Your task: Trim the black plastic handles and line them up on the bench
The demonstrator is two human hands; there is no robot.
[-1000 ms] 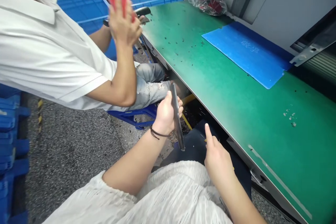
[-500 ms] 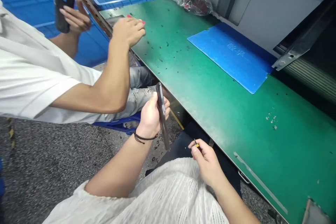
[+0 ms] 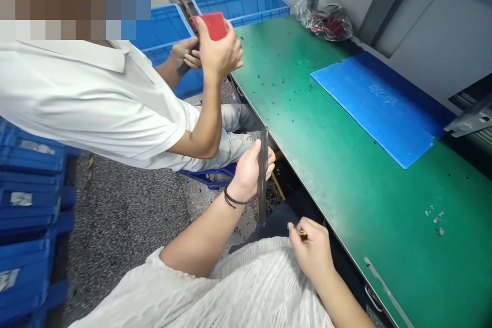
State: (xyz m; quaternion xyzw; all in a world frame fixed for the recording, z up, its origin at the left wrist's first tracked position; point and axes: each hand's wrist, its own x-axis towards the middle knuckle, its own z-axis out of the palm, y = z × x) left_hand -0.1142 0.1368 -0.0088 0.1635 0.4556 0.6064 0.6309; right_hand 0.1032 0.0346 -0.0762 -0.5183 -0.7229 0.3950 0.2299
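Note:
My left hand grips a long dark plastic piece, seen nearly edge-on and standing close to upright, with the thumb on its near side and the fingers behind. Off the front edge of the green table, my right hand is closed on a small yellow tool. Most of that tool is hidden by the fingers, and its exact kind does not show. The two hands are apart, both above my lap.
To my left a co-worker in a white shirt holds a red sheet. On the green table are a blue sheet, dark scraps and a plastic bag. Blue crates stand beyond; more blue crates are at left.
The view has swung left. The co-worker's near hand has risen from the table with a red sheet, and the dark object is lower. The tool's dark tip no longer shows in my right hand.

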